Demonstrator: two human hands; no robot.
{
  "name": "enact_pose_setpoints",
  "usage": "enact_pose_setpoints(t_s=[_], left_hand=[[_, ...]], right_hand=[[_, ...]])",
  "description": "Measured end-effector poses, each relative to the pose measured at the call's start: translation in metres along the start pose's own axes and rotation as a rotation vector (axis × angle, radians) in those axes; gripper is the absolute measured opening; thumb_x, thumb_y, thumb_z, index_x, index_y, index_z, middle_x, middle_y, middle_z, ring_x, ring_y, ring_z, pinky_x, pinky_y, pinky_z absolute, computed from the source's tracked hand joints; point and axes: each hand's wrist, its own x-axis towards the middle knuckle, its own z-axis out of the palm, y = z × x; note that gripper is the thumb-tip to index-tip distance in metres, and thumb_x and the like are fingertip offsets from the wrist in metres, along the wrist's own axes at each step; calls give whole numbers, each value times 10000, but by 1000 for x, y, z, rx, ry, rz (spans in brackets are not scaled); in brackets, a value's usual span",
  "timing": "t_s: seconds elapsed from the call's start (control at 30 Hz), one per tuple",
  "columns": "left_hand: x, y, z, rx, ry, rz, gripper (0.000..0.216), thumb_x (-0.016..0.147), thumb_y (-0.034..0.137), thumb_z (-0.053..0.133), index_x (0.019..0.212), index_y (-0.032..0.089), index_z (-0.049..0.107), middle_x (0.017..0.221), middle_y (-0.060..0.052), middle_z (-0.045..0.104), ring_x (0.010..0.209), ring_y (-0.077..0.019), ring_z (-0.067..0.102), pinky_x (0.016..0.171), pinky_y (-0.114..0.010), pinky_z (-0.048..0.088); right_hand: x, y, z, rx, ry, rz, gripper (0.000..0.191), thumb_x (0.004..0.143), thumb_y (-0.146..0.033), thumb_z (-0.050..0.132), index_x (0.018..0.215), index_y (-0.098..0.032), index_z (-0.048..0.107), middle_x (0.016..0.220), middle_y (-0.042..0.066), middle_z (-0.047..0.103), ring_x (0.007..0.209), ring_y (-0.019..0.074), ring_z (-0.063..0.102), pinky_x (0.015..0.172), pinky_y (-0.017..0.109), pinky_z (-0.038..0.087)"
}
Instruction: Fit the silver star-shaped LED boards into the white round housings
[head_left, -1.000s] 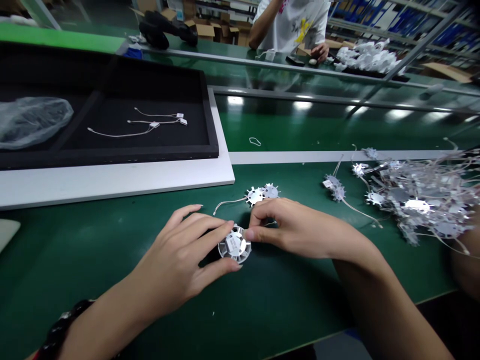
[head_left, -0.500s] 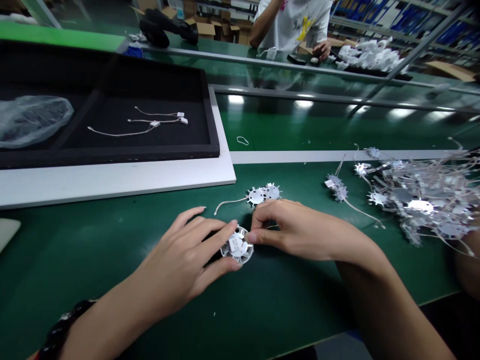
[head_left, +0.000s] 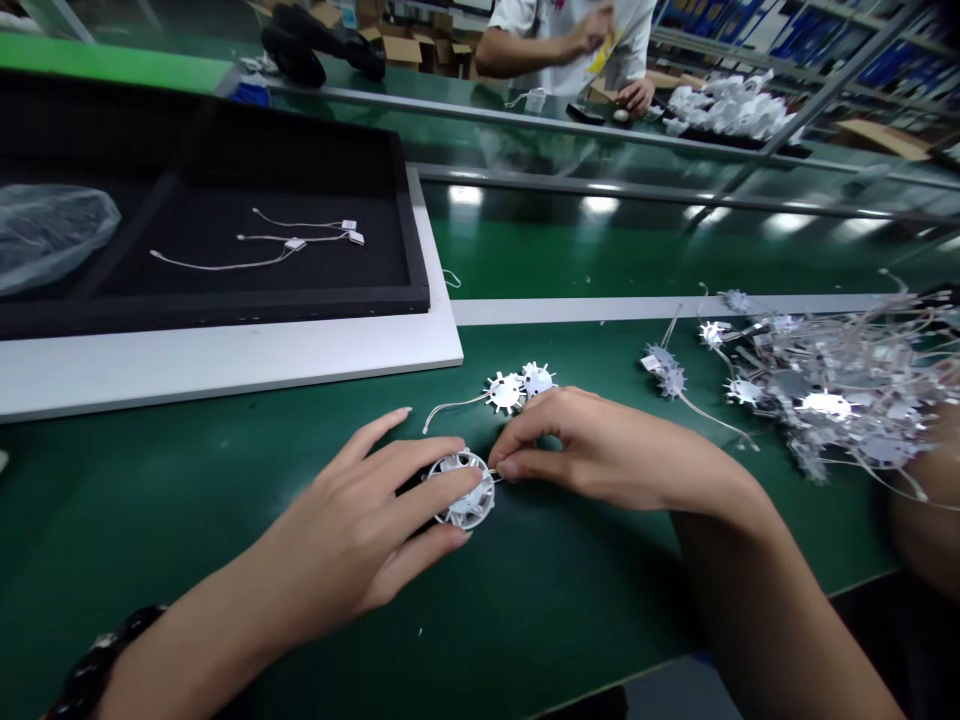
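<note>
Green-matted counter [head_left: 187, 540] on an assembly line, shelving and cartons behind. Landmark: the round finned disc [head_left: 466, 490] near the front middle of the mat.

Left hand [head_left: 360, 540] lies flat over the disc, fingers curled on its rim and top, apparently pinning it so it can't slide. Right hand [head_left: 592, 455] touches the disc's right edge, thumb and forefinger pinched shut on something small there; can't tell what, maybe a wire end.

Counts:
- 1 disc under the hands
- 2 toothed plates [head_left: 517, 385] just behind the disc, touching each other, one lead trailing left
- tangled heap of wired plates [head_left: 825, 400] well right of the disc, too many to count
- black tray [head_left: 225, 300] behind-left of the disc with 3 wired leads [head_left: 300, 240], on a white board [head_left: 225, 365]
- another person [head_left: 570, 40] at the far counter
</note>
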Motion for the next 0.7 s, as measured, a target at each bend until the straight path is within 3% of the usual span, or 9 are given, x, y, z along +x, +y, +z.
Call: enact_pose_setpoints(t_s=[0.23,0.4,0.53,0.7], left_hand=[[3,-6,-8,-35,-40,42,353,997,406,615,1312,249,646,1230,-83,717,1201,-275,650,1180,-560,411],[2,-16,-18,-64,-93,118,278,1059,289,520,1322,233,590,1236,-50,716,1207,-205,648,1234,-497,327],[1,-23,-24,-85,-162,152,288,1063,266,518,1348,237,541,1269,-24,706,1242,-177,622,1259,-464,269],[3,-19,-24,-146,-152,51,315,1012,346,587,1313,253,603,1214,-48,725,1184,-242,661,1188,-517,406]], right_hand=[[1,-2,3,-105,22,-58,100,898,-263,756,968,-200,789,886,18,770,881,205,658,761,308,444],[1,-1,6,-172,70,-182,147,948,-140,663,949,-200,798,856,-2,776,807,169,632,828,318,435],[2,-1,8,-188,86,-187,144,944,-129,665,935,-203,789,861,-14,779,816,168,647,844,327,428],[3,-6,12,-255,106,-174,158,958,-131,642,907,-203,773,835,-16,767,792,167,652,889,361,406]])
